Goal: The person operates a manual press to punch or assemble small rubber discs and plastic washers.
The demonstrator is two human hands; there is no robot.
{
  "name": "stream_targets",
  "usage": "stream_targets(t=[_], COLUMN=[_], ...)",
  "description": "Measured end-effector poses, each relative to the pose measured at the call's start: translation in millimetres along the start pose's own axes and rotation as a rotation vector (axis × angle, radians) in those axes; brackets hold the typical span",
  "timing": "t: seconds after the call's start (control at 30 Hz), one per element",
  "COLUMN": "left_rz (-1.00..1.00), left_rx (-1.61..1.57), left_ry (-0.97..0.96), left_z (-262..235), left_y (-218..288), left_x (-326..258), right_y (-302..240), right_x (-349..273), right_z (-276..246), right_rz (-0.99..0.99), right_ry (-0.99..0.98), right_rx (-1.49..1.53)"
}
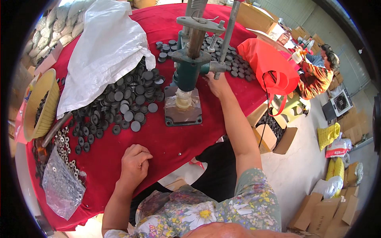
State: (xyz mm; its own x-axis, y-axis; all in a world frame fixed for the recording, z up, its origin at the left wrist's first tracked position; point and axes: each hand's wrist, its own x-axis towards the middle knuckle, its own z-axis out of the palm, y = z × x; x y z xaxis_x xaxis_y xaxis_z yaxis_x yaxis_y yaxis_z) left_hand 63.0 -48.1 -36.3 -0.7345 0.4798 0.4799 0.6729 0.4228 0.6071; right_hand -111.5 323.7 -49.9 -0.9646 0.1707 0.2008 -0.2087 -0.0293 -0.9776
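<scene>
your right hand (216, 84) is clenched on the press lever (227, 39); your left hand (134, 162) rests curled, holding nothing visible, on the red table (166, 142). pressing step seems in hand; next needs a black cap (135, 126).

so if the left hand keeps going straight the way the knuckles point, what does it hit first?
Likely the loose black round caps at the pile's near edge; bare red tablecloth lies between them and the closed left hand. Depth unclear.

White sack (104, 47) left of the press (186, 75); red bag (270, 65) right; clear bag (61, 184) lower left; brown cartons (329, 212) far right.
</scene>
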Motion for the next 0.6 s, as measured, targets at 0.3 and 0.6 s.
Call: stream_targets(t=[0.3,0.6], left_rz=[0.046,0.003], left_rx=[0.043,0.072], left_ry=[-0.010,-0.001], left_z=[1,-3], left_y=[3,4], left_x=[3,-4], right_y=[-24,-7], right_x=[-42,-28], right_z=[-23,-27], right_rz=[0.193,0.221], right_ry=[-0.125,-0.008], right_rx=[0.696,0.463])
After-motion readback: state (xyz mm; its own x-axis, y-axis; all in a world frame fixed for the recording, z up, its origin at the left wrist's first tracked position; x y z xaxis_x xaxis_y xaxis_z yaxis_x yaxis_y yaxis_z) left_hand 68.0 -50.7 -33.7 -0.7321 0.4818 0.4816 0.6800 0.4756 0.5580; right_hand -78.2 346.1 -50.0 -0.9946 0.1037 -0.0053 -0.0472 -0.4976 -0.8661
